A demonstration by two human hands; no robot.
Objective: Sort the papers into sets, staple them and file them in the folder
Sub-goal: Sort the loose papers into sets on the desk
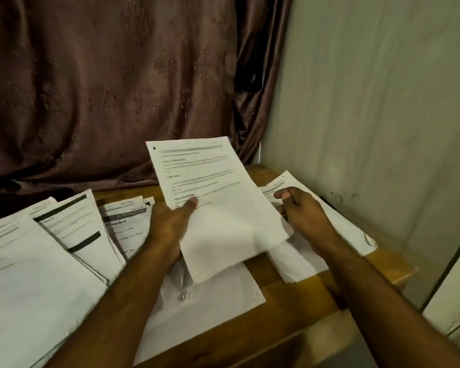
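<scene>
My left hand [170, 221] holds a printed sheet of paper [210, 187] lifted above the wooden table [290, 296], thumb on its face and fingers behind. My right hand [300, 208] is at the sheet's right edge, over a pile of papers [343, 224] on the table's right side; its fingers are curled, and whether they pinch a sheet is hidden. More printed papers [72, 229] lie fanned out on the left, and a blank sheet [213, 296] lies under my left forearm. A small metal object [183, 288], blurred, rests on that blank sheet.
A brown patterned curtain [117, 88] hangs behind the table. A pale wall [383, 115] stands close on the right. The table's front edge [250, 351] and right corner [406, 272] are in view, with more paper [454, 301] beyond at lower right.
</scene>
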